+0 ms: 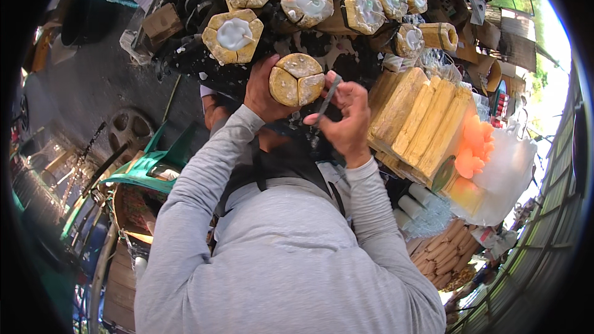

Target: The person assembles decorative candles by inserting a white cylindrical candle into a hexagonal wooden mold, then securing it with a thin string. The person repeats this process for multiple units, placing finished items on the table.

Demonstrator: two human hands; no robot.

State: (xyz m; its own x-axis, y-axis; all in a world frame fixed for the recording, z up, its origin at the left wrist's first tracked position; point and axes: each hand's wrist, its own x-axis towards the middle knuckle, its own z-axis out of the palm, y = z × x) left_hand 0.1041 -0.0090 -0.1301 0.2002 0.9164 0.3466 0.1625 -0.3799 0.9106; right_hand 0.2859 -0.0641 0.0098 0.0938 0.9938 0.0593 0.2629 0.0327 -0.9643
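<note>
My left hand [261,91] is wrapped round the left side of a round yellow mould [297,79], its end facing up. Three wedge-shaped segments make up that end, with seams meeting at the middle and whitish residue on them. Beside it, my right hand [350,120] stretches a dark grey band [327,100] between thumb and fingers, a little apart from the mould's right edge. The band looks like a strip of rubber. Just beyond stand several yellow six-sided moulds, such as one with a white-filled top [232,36].
Long yellow mould pieces [424,120] are stacked close to my right, with an orange flower-shaped piece [474,145] and clear plastic bags [507,167] beyond. A green plastic chair [145,168] is at my left. A cardboard box [162,23] lies at the far left.
</note>
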